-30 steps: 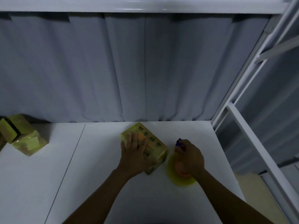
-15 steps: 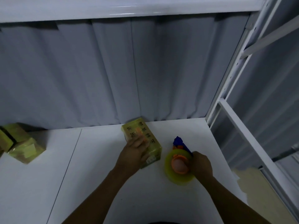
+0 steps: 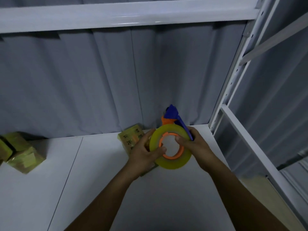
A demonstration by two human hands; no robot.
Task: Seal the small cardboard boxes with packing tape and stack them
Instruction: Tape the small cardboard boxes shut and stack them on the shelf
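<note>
A yellow roll of packing tape (image 3: 173, 161) on an orange and blue dispenser (image 3: 172, 114) is lifted above the white table (image 3: 93, 180). My left hand (image 3: 145, 155) grips the roll's left rim, thumb on the orange core. My right hand (image 3: 194, 145) holds the dispenser's blue handle, thumb inside the core. Behind them a small yellowish cardboard box (image 3: 129, 137) with printed characters lies on the table, partly hidden by my left hand.
More yellowish boxes (image 3: 18, 152) sit stacked at the table's far left by the grey curtain (image 3: 100, 80). A white metal shelf frame (image 3: 233, 100) rises along the right edge, and a white beam (image 3: 116, 14) crosses overhead.
My left hand left the box and took hold of the tape roll. Both hands lifted the dispenser off the table, in front of the box. The camera tilted up.
</note>
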